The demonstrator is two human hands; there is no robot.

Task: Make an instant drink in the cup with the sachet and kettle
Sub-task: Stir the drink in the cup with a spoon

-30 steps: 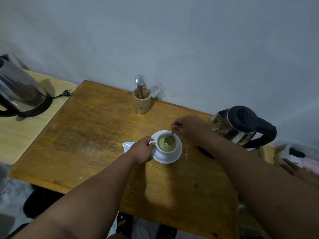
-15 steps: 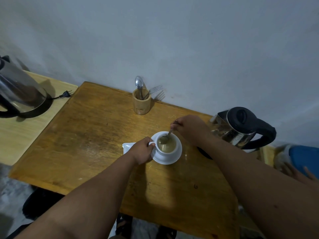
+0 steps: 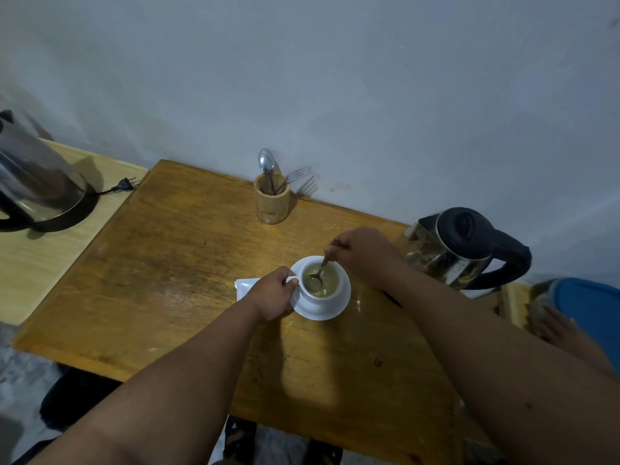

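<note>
Spoon (image 3: 317, 276) has swung to the cup's (image 3: 323, 286) left side since a second ago, right hand (image 3: 364, 255) pinching it, left hand (image 3: 273, 297) gripping the handle, so it's still stirring, nearly done I'd say.

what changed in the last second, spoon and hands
The spoon swept across the cup: its bowl went from the right side of the drink to the left, stirring, led by the right hand. The left hand kept its grip on the cup handle. Cup, saucer, kettle and utensil holder stayed put.
</note>
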